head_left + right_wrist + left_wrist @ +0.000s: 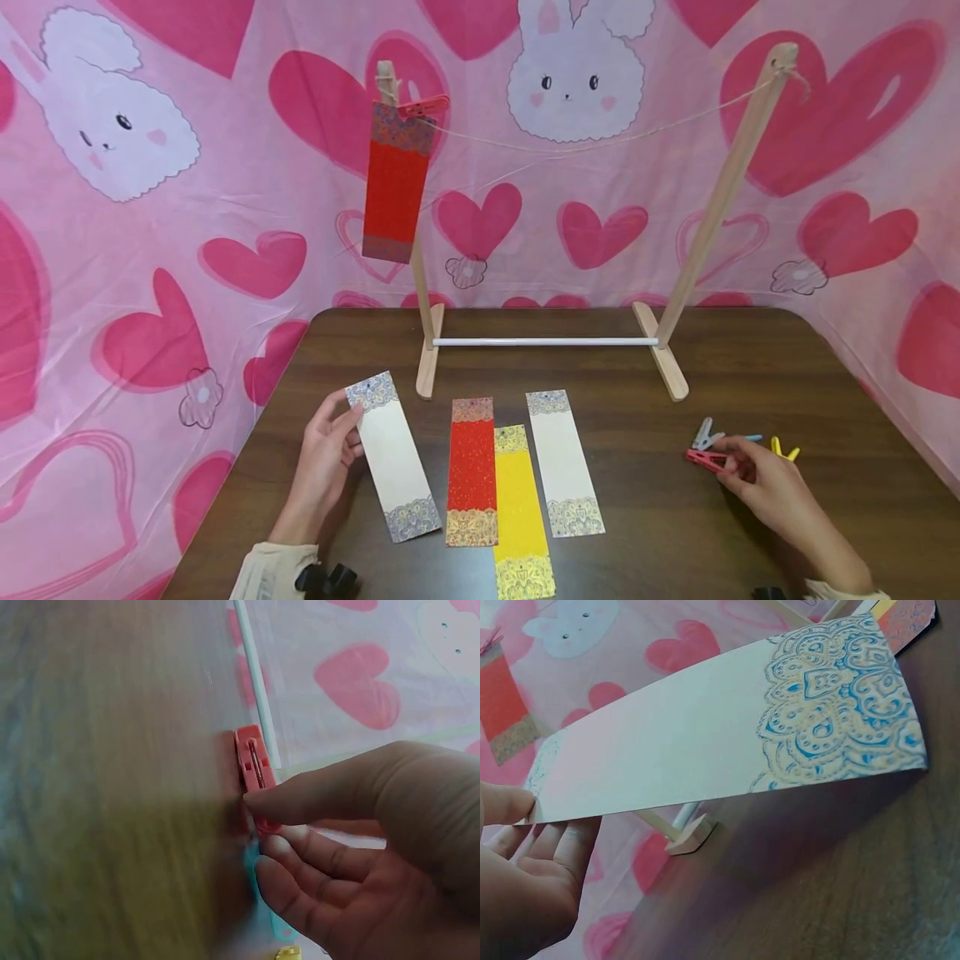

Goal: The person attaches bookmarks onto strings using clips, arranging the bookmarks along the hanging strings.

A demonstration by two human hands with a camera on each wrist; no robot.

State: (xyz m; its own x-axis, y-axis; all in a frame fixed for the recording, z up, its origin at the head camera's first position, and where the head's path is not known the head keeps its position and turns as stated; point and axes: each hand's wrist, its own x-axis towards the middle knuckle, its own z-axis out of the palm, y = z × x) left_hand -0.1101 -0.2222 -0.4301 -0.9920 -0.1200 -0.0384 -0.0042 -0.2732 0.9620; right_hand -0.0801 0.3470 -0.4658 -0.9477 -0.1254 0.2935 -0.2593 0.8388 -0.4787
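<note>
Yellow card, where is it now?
In the head view, the yellow card lies on the table at bottom centre, between a red card on its left and a white card on its right.

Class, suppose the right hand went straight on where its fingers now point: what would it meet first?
The red clip, which the right hand seems to pinch; past that, probably bare tabletop, though depth leaves the exact line uncertain.

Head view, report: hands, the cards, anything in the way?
Left hand pinching a white card near one patterned end. Right hand pinching a red clothespin. One red card hanging. Gray clothespin close by; no obvious blockage.
</note>
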